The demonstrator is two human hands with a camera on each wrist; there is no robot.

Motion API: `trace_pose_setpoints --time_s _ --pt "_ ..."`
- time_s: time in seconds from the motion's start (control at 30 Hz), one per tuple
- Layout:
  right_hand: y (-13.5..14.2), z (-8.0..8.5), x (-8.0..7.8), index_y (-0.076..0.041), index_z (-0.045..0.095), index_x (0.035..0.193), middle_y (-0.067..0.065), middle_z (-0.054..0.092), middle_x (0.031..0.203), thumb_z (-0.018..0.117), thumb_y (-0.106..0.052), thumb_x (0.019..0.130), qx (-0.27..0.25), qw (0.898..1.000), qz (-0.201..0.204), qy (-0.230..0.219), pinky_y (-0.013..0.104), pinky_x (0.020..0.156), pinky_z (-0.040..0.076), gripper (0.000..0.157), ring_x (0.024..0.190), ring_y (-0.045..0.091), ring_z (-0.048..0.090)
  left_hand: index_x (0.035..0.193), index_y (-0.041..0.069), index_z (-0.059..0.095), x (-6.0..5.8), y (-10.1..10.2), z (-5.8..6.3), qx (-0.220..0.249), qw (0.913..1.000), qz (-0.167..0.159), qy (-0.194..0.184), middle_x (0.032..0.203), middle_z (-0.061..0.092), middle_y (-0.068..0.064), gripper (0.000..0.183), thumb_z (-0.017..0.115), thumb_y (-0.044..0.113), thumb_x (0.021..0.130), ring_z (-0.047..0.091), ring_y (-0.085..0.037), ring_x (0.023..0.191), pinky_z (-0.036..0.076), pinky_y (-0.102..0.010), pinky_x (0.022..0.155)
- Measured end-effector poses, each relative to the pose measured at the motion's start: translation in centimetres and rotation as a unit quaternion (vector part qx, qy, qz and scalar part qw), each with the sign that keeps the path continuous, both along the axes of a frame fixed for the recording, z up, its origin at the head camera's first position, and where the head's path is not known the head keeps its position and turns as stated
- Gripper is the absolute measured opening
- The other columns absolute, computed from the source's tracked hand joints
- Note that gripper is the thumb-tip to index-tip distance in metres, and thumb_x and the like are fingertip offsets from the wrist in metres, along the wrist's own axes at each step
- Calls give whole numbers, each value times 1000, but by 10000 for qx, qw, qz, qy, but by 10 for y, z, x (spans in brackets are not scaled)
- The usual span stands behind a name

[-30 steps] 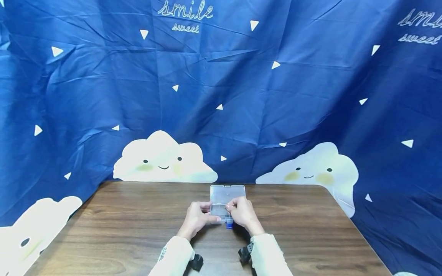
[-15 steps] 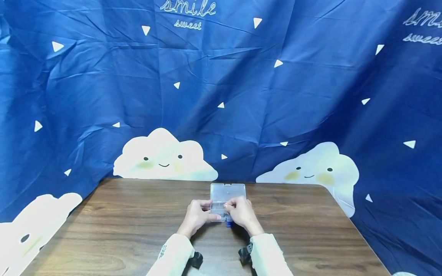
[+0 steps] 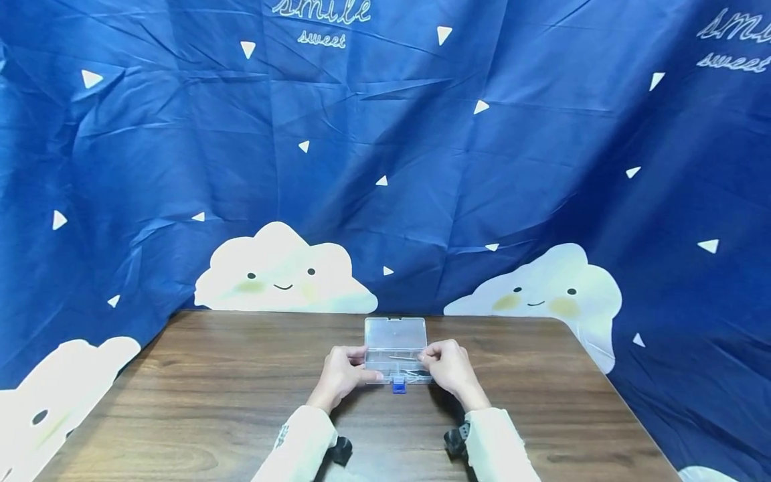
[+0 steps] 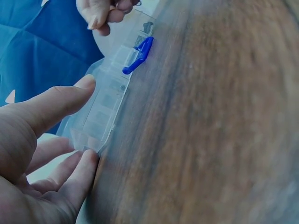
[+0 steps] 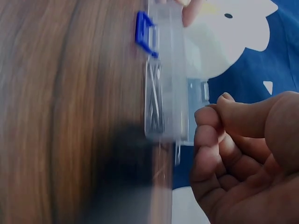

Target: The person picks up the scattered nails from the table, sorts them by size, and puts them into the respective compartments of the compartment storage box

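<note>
A clear plastic compartment box [image 3: 376,365] stands on the table with its lid [image 3: 395,333] raised at the back. Its blue latch [image 3: 399,386] hangs at the front. My left hand [image 3: 342,375] holds the box's left end, thumb along the front and fingers at the side. At the right end, my right hand [image 3: 448,365] pinches a thin metal rod [image 3: 402,357] between thumb and forefinger, over the box. Several slender metal pieces [image 5: 155,98] lie in the front right compartment. In the right wrist view, the pinching fingers mostly hide the rod.
The brown wooden table [image 3: 211,395] extends around both hands. Behind it hangs a blue cloth [image 3: 385,134] with white clouds and triangles. A black wrist device [image 3: 456,443] sits below the right sleeve, another [image 3: 341,450] by the left.
My right hand has shifted right from over the middle of the box to its right end, and the thin rod now shows at its fingertips. The left hand keeps its hold.
</note>
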State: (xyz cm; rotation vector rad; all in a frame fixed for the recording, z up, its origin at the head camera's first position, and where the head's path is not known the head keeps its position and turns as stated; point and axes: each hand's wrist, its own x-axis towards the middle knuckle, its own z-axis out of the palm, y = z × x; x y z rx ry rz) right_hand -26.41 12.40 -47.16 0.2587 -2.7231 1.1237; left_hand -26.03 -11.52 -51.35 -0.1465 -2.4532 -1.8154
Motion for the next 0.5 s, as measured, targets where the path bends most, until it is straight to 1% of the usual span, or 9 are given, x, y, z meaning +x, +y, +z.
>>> trace_pose_setpoints --time_s 0.1,0.23,0.37,0.5 --pt "9 -1 0 -14 78 78 -7 67 71 75 -12 88 7 9999 -142 -99 38 74 49 11 72 14 57 125 -8 66 -1 0 0 -32 10000 -36 29 110 72 -19 71 96 5 62 70 -27 100 57 -33 81" --pt "19 -3 0 -14 77 77 -7 66 69 77 -13 87 -15 9992 -286 -273 37 72 48 10 70 14 56 125 -7 66 -1 1 -1 1 10000 -7 -48 110 72 -18 71 96 5 62 70 -26 100 57 -32 82" --pt "30 -4 1 -13 76 77 -7 64 65 79 -14 86 3 9987 -370 -359 36 69 46 10 67 14 55 125 -7 66 -2 1 -1 38 10000 -23 -43 110 72 -18 71 96 4 62 70 -26 100 57 -33 82" --pt "42 -5 0 -13 77 78 -7 65 65 80 -14 85 42 9979 -460 -465 36 69 47 8 68 14 56 125 -7 66 -1 1 -2 30 10000 -30 -17 109 72 -18 70 96 5 62 70 -25 99 57 -34 82"
